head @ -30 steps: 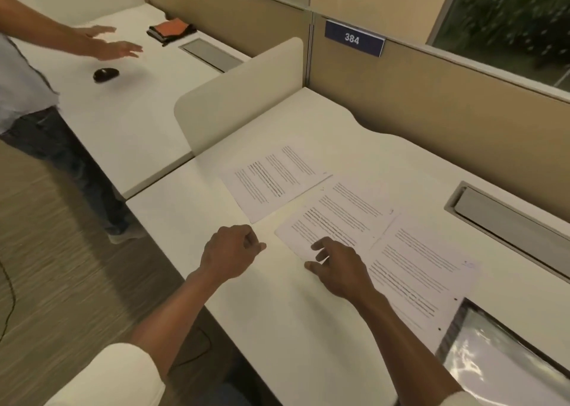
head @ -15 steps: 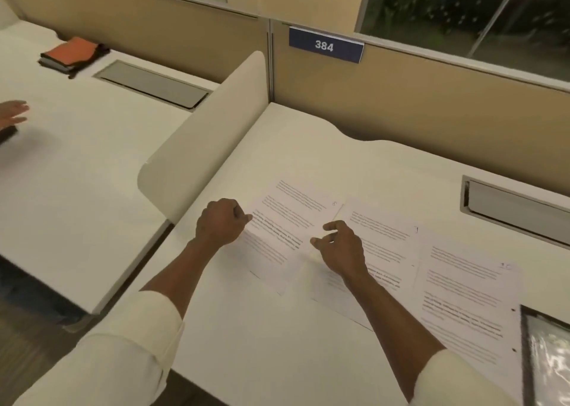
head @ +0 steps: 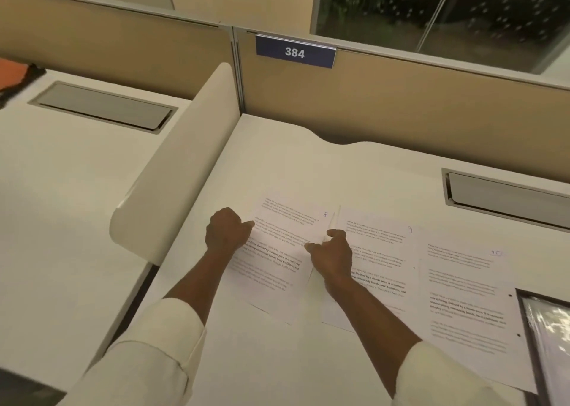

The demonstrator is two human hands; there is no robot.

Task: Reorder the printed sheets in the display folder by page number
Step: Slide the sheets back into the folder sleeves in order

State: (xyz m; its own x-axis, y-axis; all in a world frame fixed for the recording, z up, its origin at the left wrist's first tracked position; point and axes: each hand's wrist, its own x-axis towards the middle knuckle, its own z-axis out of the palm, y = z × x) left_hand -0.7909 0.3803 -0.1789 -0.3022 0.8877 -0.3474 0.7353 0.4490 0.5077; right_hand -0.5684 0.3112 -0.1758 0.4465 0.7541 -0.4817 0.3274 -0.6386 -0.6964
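Note:
Three printed sheets lie side by side on the white desk (head: 277,165). The left sheet (head: 277,251) carries a handwritten 8, the middle sheet (head: 379,251) a 9, the right sheet (head: 462,282) a 10. My left hand (head: 226,231) is a loose fist resting on the left edge of the sheet marked 8. My right hand (head: 331,253) pinches that sheet's right edge between thumb and forefinger, where it meets the middle sheet. The display folder (head: 549,337), black-edged with a glossy sleeve, shows only partly at the right border.
A curved white divider (head: 172,171) stands left of the sheets. Tan partition walls with a blue "384" sign (head: 294,52) close the back. Grey cable hatches (head: 505,199) sit at the right and on the neighbouring desk (head: 101,106). An orange item (head: 12,75) lies far left.
The view swung right and closer to the sheets. Both hands moved onto the leftmost sheet, the left to its left edge, the right from the middle sheet to its right edge. The other person left view.

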